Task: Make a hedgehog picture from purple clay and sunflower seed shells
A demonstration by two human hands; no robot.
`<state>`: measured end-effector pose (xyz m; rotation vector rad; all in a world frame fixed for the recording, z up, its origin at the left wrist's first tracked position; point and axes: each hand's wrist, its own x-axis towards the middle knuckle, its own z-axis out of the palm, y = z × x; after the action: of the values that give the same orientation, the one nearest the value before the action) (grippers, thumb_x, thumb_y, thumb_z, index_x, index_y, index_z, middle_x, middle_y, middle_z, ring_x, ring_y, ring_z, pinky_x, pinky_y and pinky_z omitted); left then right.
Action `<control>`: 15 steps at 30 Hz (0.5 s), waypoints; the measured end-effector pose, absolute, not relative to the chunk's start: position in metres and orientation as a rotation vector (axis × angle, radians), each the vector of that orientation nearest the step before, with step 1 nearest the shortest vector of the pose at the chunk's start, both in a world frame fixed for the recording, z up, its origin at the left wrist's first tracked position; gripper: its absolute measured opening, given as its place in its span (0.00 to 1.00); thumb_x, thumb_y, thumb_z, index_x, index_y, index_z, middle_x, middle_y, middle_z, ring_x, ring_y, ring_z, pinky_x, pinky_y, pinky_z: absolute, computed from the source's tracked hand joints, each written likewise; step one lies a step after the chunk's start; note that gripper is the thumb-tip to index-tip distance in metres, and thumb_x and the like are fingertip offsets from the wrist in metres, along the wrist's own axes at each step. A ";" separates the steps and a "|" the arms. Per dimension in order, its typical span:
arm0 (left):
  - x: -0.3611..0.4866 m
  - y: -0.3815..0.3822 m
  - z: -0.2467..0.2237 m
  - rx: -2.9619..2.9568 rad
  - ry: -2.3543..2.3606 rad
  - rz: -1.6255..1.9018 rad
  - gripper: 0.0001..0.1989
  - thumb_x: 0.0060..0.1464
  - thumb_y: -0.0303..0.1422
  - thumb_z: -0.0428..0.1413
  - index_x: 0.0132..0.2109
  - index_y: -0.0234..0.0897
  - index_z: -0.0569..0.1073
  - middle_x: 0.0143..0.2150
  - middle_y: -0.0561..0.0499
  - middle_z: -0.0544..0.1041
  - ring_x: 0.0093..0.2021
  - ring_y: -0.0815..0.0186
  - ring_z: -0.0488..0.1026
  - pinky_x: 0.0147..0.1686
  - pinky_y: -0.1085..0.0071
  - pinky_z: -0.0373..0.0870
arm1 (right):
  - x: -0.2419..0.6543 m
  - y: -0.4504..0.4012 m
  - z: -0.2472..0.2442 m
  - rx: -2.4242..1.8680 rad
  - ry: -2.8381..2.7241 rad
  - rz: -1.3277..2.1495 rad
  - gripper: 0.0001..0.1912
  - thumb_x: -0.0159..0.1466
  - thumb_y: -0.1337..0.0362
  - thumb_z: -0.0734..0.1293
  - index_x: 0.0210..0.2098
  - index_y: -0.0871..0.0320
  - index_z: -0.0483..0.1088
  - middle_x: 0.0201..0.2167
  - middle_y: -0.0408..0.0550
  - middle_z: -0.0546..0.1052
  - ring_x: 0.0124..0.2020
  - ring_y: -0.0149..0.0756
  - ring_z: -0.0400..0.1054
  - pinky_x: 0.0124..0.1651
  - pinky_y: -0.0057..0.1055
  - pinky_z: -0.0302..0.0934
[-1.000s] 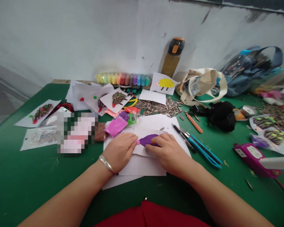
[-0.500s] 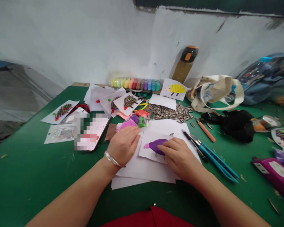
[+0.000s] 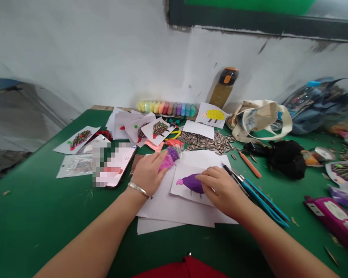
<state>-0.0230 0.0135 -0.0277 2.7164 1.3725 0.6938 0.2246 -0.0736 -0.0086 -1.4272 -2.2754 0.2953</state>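
My left hand (image 3: 149,172), a bracelet on its wrist, is closed on a plastic packet of pink clay (image 3: 166,162). A lump of purple clay (image 3: 173,152) in clear wrapping lies against that packet. My right hand (image 3: 220,189) bends over a small white card (image 3: 178,193), thumb and fingertips together at the right end of a flat purple clay body (image 3: 193,183). This body has a pink clay head (image 3: 179,181) and thin drawn legs. Whatever the right fingertips pinch is hidden. Under the card lie white paper sheets (image 3: 168,210).
Sunflower seeds (image 3: 208,141) are heaped behind the sheets. To the right lie an orange pen (image 3: 249,163), blue tweezers (image 3: 263,200) and a magenta case (image 3: 330,216). At left are a phone (image 3: 118,166) and seed-covered cards (image 3: 78,139). A bottle (image 3: 223,88) stands by the wall.
My left fingers have stretched forward and the pink packet has shifted toward the right, covering the green clay. My right fingertips have drawn back to the purple body's right end. The view has tilted up.
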 end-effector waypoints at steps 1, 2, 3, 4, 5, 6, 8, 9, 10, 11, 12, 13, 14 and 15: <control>-0.020 0.010 -0.028 2.739 1.330 0.686 0.23 0.61 0.34 0.52 0.62 0.34 0.64 0.53 0.40 0.74 0.54 0.53 0.71 0.52 0.54 0.68 | 0.224 -0.071 -0.006 -1.439 -2.281 0.298 0.14 0.66 0.71 0.59 0.44 0.57 0.75 0.37 0.50 0.77 0.40 0.39 0.66 0.44 0.38 0.59; -0.018 0.007 -0.027 2.754 1.299 0.697 0.22 0.62 0.33 0.51 0.61 0.35 0.65 0.53 0.40 0.74 0.53 0.53 0.70 0.53 0.54 0.67 | 0.224 -0.068 -0.003 -1.448 -2.291 0.302 0.14 0.66 0.71 0.59 0.43 0.56 0.76 0.36 0.50 0.77 0.40 0.39 0.66 0.44 0.37 0.59; -0.016 0.004 -0.027 2.759 1.266 0.718 0.22 0.61 0.33 0.52 0.61 0.34 0.65 0.52 0.39 0.74 0.53 0.53 0.70 0.53 0.54 0.67 | 0.224 -0.065 -0.001 -1.456 -2.301 0.303 0.14 0.66 0.71 0.59 0.42 0.56 0.76 0.36 0.49 0.77 0.39 0.39 0.67 0.44 0.37 0.59; -0.014 0.001 -0.027 2.753 1.232 0.729 0.23 0.61 0.32 0.52 0.62 0.34 0.64 0.52 0.39 0.74 0.53 0.53 0.70 0.53 0.55 0.67 | 0.224 -0.061 0.000 -1.467 -2.305 0.299 0.15 0.66 0.71 0.59 0.42 0.56 0.77 0.35 0.49 0.78 0.39 0.39 0.67 0.44 0.37 0.59; -0.013 -0.001 -0.026 2.743 1.205 0.743 0.24 0.61 0.30 0.52 0.63 0.34 0.62 0.51 0.40 0.74 0.52 0.54 0.70 0.53 0.55 0.68 | 0.223 -0.057 0.001 -1.484 -2.297 0.292 0.15 0.66 0.70 0.59 0.41 0.56 0.77 0.36 0.49 0.78 0.40 0.39 0.67 0.44 0.37 0.60; -0.012 -0.002 -0.026 2.731 1.190 0.756 0.26 0.60 0.29 0.53 0.64 0.34 0.61 0.51 0.40 0.74 0.51 0.54 0.70 0.52 0.56 0.68 | 0.221 -0.052 0.002 -1.511 -2.270 0.289 0.15 0.66 0.70 0.59 0.41 0.56 0.77 0.37 0.50 0.78 0.41 0.40 0.68 0.45 0.37 0.60; -0.011 -0.004 -0.025 2.710 1.195 0.779 0.28 0.59 0.27 0.53 0.65 0.35 0.58 0.49 0.41 0.74 0.49 0.54 0.70 0.51 0.55 0.68 | 0.215 -0.042 0.001 -1.603 -2.162 0.322 0.15 0.65 0.69 0.60 0.44 0.57 0.76 0.40 0.51 0.77 0.43 0.41 0.68 0.46 0.37 0.61; -0.011 -0.004 -0.025 2.702 1.208 0.788 0.29 0.58 0.26 0.53 0.66 0.36 0.58 0.49 0.42 0.74 0.49 0.54 0.70 0.51 0.54 0.68 | 0.210 -0.037 0.001 -1.655 -2.096 0.366 0.15 0.64 0.67 0.60 0.47 0.58 0.75 0.42 0.52 0.77 0.44 0.41 0.68 0.46 0.37 0.61; -0.011 -0.004 -0.025 2.694 1.221 0.796 0.29 0.58 0.26 0.53 0.65 0.36 0.59 0.48 0.41 0.73 0.49 0.54 0.69 0.51 0.53 0.68 | 0.204 -0.032 0.000 -1.699 -2.043 0.427 0.17 0.64 0.65 0.62 0.50 0.58 0.73 0.44 0.52 0.76 0.44 0.42 0.68 0.45 0.36 0.62; -0.011 -0.003 -0.025 2.680 1.231 0.805 0.29 0.58 0.26 0.53 0.65 0.36 0.59 0.48 0.41 0.73 0.50 0.53 0.69 0.51 0.52 0.68 | 0.198 -0.028 -0.001 -1.717 -2.013 0.486 0.20 0.63 0.63 0.63 0.53 0.57 0.71 0.44 0.52 0.76 0.44 0.42 0.69 0.44 0.36 0.62; -0.011 -0.003 -0.026 2.657 1.239 0.812 0.29 0.57 0.26 0.53 0.65 0.36 0.60 0.49 0.41 0.73 0.50 0.53 0.69 0.52 0.51 0.68 | 0.192 -0.025 -0.001 -1.702 -2.008 0.547 0.21 0.62 0.61 0.64 0.55 0.56 0.69 0.43 0.51 0.76 0.42 0.42 0.69 0.44 0.36 0.62; -0.011 -0.002 -0.027 2.625 1.244 0.815 0.29 0.57 0.26 0.53 0.65 0.35 0.60 0.49 0.40 0.73 0.51 0.52 0.69 0.52 0.51 0.67 | 0.185 -0.022 -0.002 -1.668 -2.011 0.604 0.22 0.61 0.61 0.64 0.55 0.55 0.68 0.41 0.49 0.77 0.41 0.41 0.69 0.42 0.35 0.62; -0.011 -0.001 -0.028 2.584 1.251 0.817 0.29 0.57 0.27 0.53 0.65 0.34 0.60 0.50 0.39 0.73 0.52 0.52 0.69 0.53 0.51 0.67 | 0.180 -0.020 -0.003 -1.646 -1.983 0.632 0.22 0.61 0.62 0.64 0.56 0.53 0.68 0.40 0.48 0.77 0.39 0.39 0.69 0.41 0.34 0.61; -0.011 -0.001 -0.029 2.535 1.261 0.818 0.29 0.57 0.27 0.54 0.65 0.33 0.60 0.51 0.39 0.73 0.53 0.52 0.69 0.53 0.52 0.67 | 0.175 -0.019 -0.003 -1.635 -1.939 0.654 0.22 0.61 0.64 0.63 0.55 0.52 0.68 0.37 0.46 0.77 0.36 0.37 0.69 0.40 0.33 0.61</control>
<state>-0.0111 -0.0007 -0.0286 2.5348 1.2609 0.8183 0.1750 -0.0191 -0.0034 -1.6354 -1.9389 0.6542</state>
